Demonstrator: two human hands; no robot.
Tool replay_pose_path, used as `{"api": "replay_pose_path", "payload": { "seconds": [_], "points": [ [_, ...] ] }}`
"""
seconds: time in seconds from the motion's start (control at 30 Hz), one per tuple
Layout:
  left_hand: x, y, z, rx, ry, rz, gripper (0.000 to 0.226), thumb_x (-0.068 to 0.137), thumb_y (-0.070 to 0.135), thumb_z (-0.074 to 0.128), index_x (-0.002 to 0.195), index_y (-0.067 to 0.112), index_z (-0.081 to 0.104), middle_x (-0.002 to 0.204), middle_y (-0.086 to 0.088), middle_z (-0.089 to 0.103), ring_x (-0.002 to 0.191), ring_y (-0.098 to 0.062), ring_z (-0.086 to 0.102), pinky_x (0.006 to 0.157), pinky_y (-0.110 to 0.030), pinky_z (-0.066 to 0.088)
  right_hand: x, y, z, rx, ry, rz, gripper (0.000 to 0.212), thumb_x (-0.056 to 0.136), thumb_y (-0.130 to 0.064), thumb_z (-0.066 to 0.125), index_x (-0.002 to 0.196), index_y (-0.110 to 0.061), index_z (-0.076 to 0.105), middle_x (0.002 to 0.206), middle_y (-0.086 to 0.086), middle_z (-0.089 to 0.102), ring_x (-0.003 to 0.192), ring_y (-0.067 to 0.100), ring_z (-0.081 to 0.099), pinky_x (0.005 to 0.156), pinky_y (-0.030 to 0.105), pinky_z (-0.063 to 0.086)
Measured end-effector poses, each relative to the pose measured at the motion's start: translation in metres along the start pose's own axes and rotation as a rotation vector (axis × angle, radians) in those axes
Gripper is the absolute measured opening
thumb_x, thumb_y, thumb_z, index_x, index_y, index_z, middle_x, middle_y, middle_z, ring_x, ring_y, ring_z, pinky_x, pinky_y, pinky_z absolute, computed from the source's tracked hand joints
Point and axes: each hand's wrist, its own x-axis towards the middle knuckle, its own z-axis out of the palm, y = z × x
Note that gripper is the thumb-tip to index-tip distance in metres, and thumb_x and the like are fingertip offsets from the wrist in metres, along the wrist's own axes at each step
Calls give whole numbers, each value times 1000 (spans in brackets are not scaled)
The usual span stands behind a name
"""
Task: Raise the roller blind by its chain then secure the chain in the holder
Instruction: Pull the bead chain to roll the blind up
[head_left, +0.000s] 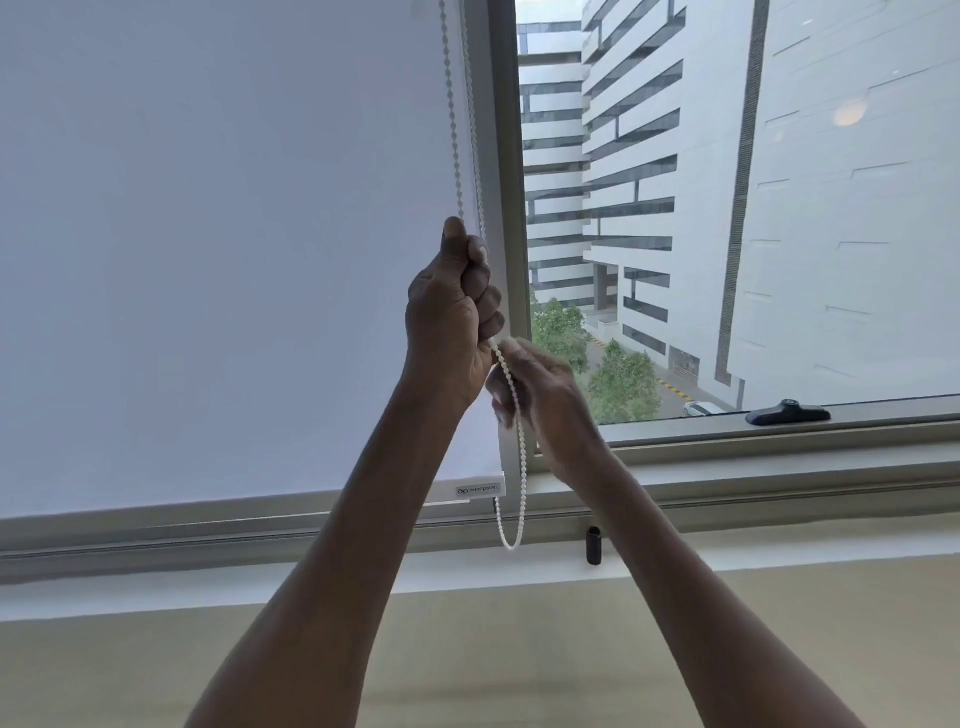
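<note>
- From my head camera: my left hand (454, 306) is up in front of the right edge of the roller blind (234, 249), fingers curled into a tight fist round the bead chain (470, 130), thumb pointing up.
- The chain runs in two white beaded strands down from the top edge of the view, along the blind's right edge and just beside the grey window frame (506, 156), and goes into my left fist.
- Below that fist the chain comes out again and crosses my right hand (540, 395), which sits lower and to the right, close under the left. It is blurred — the fingers look curled near the strand, but I cannot tell whether they grip it.
- Past my right hand the chain hangs as a loose loop, its bottom curve down at the sill (156, 535) below the blind's lower right corner.
- The blind is nearly full down: its bottom rail (470, 488), with a small printed label at the right end, sits just above the sill.
- The black chain holder (594, 545) stands upright on the sill's front face, to the right of the hanging loop and apart from it — the chain is not in it.
- A black window handle (787, 414) lies on the lower frame of the right pane, well to the right.
</note>
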Motion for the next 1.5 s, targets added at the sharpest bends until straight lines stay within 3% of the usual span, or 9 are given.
{"api": "replay_pose_path", "payload": {
  "seconds": [0.1, 0.2, 0.3, 0.47, 0.93, 1.03, 1.13, 1.3, 1.5],
  "points": [
    [-12, -16, -6, 51, 20, 18, 46, 104, 37, 39, 62, 22, 53, 41, 13, 30, 32, -2, 21, 31, -15, 22, 17, -25, -8, -14, 82, -21, 37, 106, -20, 31, 105, 3, 61, 82, 15, 62, 77, 28, 55, 70, 38, 44],
    [-33, -42, -15, 148, 71, -23, 47, 103, 39, 39, 61, 25, 53, 43, 12, 32, 33, -3, 22, 32, -15, 21, 39, -61, -5, 103, 80, -68, 41, 106, -27, 32, 111, 1, 61, 90, 15, 68, 81, 26, 63, 75, 35, 47],
    [-53, -65, -22, 201, 102, -65, 47, 103, 39, 39, 61, 24, 52, 43, 11, 32, 32, -2, 24, 32, -14, 22, 53, -84, 9, 121, 21, -12, 40, 104, -33, 37, 108, -4, 65, 81, 9, 72, 70, 22, 64, 65, 31, 49],
    [-65, -75, -23, 190, 102, -92, 53, 104, 37, 39, 53, 27, 52, 44, 12, 31, 35, -1, 22, 33, -17, 20, 52, -74, 24, 263, 86, 123, 34, 103, -29, 42, 94, -10, 69, 54, -6, 44, 43, 8, 29, 42, 22, 24],
    [-51, -79, -31, 395, 91, -70, 54, 105, 37, 36, 54, 24, 46, 43, 9, 36, 39, -6, 28, 42, -20, 26, 46, -52, 20, 328, 128, -63, 39, 104, -23, 43, 67, -19, 53, 43, -10, 25, 34, 5, 13, 36, 13, 12],
    [-37, -65, -30, 340, 74, -168, 60, 105, 45, 22, 74, 20, 67, 68, -1, 64, 66, -9, 59, 65, -22, 46, 37, -40, 20, 273, 155, -98, 38, 102, -18, 44, 66, -16, 52, 42, -10, 27, 32, 5, 17, 36, 18, 10],
    [-16, -37, -28, 147, 46, -197, 65, 103, 51, 16, 102, 9, 65, 90, -9, 70, 90, -16, 65, 89, -31, 48, 19, -18, 17, 190, 174, -120, 38, 102, -17, 42, 65, -13, 49, 39, -9, 33, 30, 3, 23, 36, 17, 14],
    [7, 10, -6, 107, -147, -207, 71, 99, 61, 15, 107, 10, 64, 85, -1, 72, 73, -16, 63, 66, -26, 50, 6, 3, 15, 153, 159, -20, 41, 105, -15, 39, 65, -15, 48, 52, 2, 24, 36, 5, 20, 37, 16, 17],
    [7, 8, 8, 15, -114, -226, 59, 97, 64, 27, 73, 18, 54, 53, 8, 26, 50, -10, 9, 47, -25, 9, 8, 3, 14, 123, 160, -26, 44, 105, -11, 40, 61, -15, 41, 51, 1, 25, 38, 6, 19, 37, 18, 17]
  ]
}}
